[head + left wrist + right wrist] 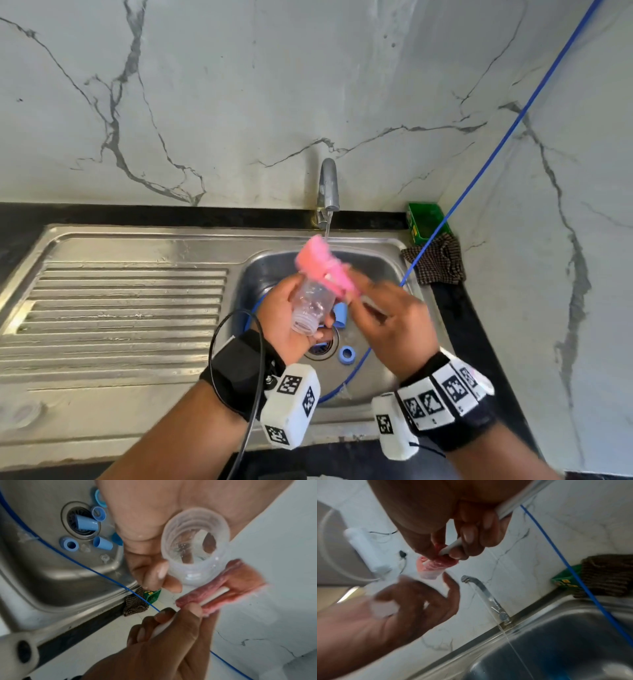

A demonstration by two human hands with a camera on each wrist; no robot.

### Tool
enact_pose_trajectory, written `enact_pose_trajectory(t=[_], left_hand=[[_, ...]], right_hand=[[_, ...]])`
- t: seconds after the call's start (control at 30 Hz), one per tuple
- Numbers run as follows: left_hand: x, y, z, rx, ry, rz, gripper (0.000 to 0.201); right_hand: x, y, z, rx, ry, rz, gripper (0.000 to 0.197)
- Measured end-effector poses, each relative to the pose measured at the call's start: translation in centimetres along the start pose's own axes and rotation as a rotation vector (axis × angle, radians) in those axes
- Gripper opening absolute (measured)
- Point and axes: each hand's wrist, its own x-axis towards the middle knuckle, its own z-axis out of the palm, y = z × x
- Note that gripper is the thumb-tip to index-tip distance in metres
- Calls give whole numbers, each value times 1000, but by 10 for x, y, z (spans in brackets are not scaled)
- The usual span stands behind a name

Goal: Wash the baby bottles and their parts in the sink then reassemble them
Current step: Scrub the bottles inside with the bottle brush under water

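My left hand point(287, 315) grips a clear baby bottle point(313, 305) over the sink basin point(260, 274), its open threaded mouth toward me point(195, 553). My right hand point(394, 322) holds the white handle of a pink bottle brush point(323, 267), whose blurred sponge head lies against the bottle's outside near its base point(221, 593). Water runs from the tap point(329, 185) just behind the brush. Blue bottle parts lie in the basin: a ring point(347, 354), a cap point(340, 313), and several more around the drain point(80, 520).
A ribbed steel draining board point(120, 308) spreads to the left. A green box point(424, 222) and a checked cloth point(438, 263) sit at the back right corner. A blue cable point(496, 147) crosses the sink from upper right. Marble wall stands behind.
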Motion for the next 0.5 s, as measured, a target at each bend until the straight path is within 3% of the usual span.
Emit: enact_pose_trajectory(t=[0.07,0.17,0.3,0.43,0.5], left_hand=[[3,-2,8,-28,11,0,44],[10,-7,14,-118,42,18,38],[17,-16,27,-162,-61,15,40],[24,-27,37,-242,-78,-53,46],[32,-32,38,-251,-47,-42,49]], right_hand=[[0,5,-2,6,41,4,39],[-9,2,-8,-50,-91,-174,37],[5,24,-24,-158,40,-59,37],[-11,32,-27,-105,-130,-305,33],[-5,46,-30,-83,-84,-172,31]])
